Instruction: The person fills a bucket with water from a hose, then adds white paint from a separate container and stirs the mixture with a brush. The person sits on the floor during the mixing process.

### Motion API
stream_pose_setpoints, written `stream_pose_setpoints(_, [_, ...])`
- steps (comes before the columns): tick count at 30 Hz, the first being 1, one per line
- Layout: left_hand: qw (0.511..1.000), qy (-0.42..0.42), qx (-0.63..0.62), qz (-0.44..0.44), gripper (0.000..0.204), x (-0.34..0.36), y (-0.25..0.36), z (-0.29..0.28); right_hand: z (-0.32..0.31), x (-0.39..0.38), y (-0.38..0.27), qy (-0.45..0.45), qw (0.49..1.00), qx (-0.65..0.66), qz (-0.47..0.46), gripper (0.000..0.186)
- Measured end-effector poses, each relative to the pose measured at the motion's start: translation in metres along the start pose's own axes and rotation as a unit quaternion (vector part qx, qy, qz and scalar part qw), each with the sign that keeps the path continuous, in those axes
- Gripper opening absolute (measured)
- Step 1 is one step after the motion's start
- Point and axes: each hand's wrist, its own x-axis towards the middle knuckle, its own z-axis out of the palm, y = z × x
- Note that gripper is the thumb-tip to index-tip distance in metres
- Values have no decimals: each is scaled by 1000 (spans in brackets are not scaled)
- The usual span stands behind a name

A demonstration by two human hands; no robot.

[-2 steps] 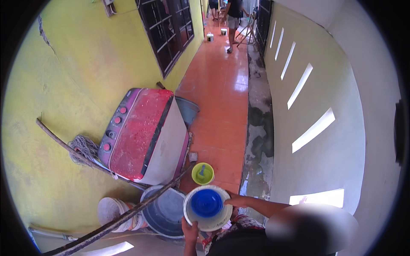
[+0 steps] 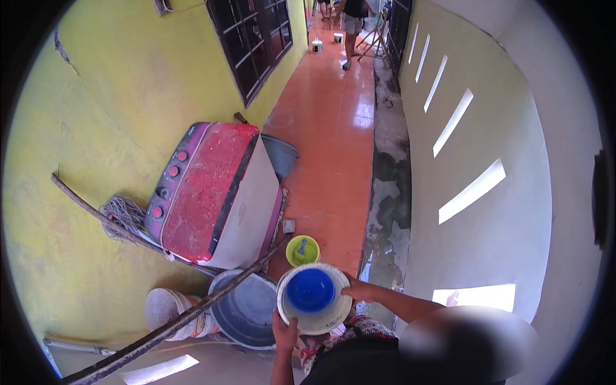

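A whitish round basin (image 2: 287, 317) is held between my two hands at the lower middle. Inside it sits a smaller blue bowl (image 2: 310, 289). My left hand (image 2: 285, 328) is closed on the basin's near left rim, thumb over the edge. On the right rim, my right hand (image 2: 360, 290) grips with its fingers partly hidden under the basin. Just beyond the basin, a yellow-green pail (image 2: 302, 251) stands on the floor with a blue-grey tool in it. A large grey tub (image 2: 242, 309) lies to the left of my left hand.
A red-topped washing machine (image 2: 215, 192) stands against the yellow wall. One wooden pole (image 2: 186, 322) slants across the grey tub. Stacked buckets (image 2: 168, 311) stand at lower left. Orange tiles (image 2: 330, 147) lead to a person (image 2: 353, 29) and two small pails. A wet gutter (image 2: 389, 186) runs along the right wall.
The basin with the blue bowl shows slightly higher in view, both hands still on it. The surroundings have shifted up slightly too.
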Motion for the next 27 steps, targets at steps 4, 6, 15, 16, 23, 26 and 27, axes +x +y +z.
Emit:
stream_pose_setpoints(4, [996, -57, 4, 63, 48, 54, 58, 80, -78, -37, -10, 214, 968, -22, -132, 80])
stream_pose_setpoints(6, [995, -66, -3, 74, 45, 73, 81, 115, -115, -64, -22, 336, 907, -73, -241, 75])
stream_pose_setpoints(15, [918, -294, -129, -232, 44, 134, 103, 255, -260, -190, -91, 530, 574, 38, -623, 55])
stream_pose_setpoints(16, [907, -308, -122, -260, 43, 136, 102, 270, -269, -196, -91, 531, 559, 53, -634, 53])
stream_pose_setpoints(23, [861, -388, -163, -287, 37, 170, 101, 309, -311, -210, -57, 694, 463, -226, -504, 43])
stream_pose_setpoints(26, [816, -398, -230, -351, 36, 203, 103, 300, -327, -207, -52, 719, 467, -186, -481, 39])
stream_pose_setpoints(27, [810, -398, -248, -351, 35, 215, 105, 299, -332, -204, -55, 725, 463, -208, -466, 39])
